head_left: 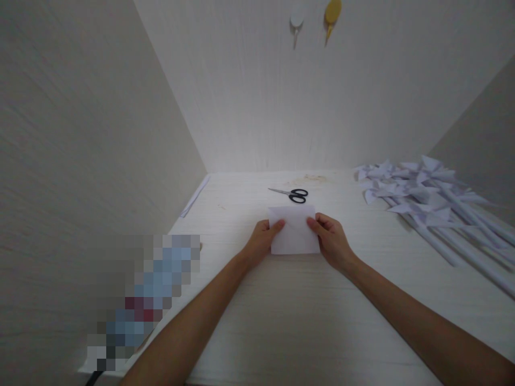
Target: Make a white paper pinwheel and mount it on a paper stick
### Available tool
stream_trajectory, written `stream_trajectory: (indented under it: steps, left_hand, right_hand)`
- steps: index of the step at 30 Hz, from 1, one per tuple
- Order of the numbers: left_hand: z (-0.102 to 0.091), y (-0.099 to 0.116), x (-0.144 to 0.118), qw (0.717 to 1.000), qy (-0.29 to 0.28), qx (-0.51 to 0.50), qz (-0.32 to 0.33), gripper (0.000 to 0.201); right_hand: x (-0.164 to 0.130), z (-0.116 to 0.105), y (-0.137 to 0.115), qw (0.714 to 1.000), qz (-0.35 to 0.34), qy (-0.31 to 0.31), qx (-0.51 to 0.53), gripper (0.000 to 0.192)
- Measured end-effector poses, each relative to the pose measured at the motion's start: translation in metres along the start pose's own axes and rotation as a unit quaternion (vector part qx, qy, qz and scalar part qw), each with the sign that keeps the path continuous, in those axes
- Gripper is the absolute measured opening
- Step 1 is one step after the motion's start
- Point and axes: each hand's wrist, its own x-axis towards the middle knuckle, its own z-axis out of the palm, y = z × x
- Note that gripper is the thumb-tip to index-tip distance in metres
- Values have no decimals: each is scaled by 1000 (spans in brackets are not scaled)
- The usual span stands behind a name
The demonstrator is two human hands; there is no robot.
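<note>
A white sheet of paper, nearly square, is held up between both hands over the table. My left hand pinches its left edge, thumb lying on the face toward me. On the opposite edge my right hand grips in the same way, its thumb also on the front. The fingers behind the paper are hidden. Just beyond the paper's top edge lies a pair of scissors with black handles, its blades pointing left.
Several white paper pinwheels on rolled paper sticks lie piled at the right. A folded white strip rests by the left wall. A blurred-out bluish object is at the lower left. White and yellow hooks are on the back wall.
</note>
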Motion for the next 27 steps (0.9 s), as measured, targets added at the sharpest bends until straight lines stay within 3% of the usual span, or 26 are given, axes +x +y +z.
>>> stream_trajectory:
  steps: [8,27]
  left_hand:
    - [3,3,-4,999,-23,-33,-2,34]
    - [5,8,-10,995,-91,-40,-32,39]
  right_hand:
    - [-1,1,-1,1000,20,-5,-7,31]
    - [0,-2,4,994,-32,-10,-101,27]
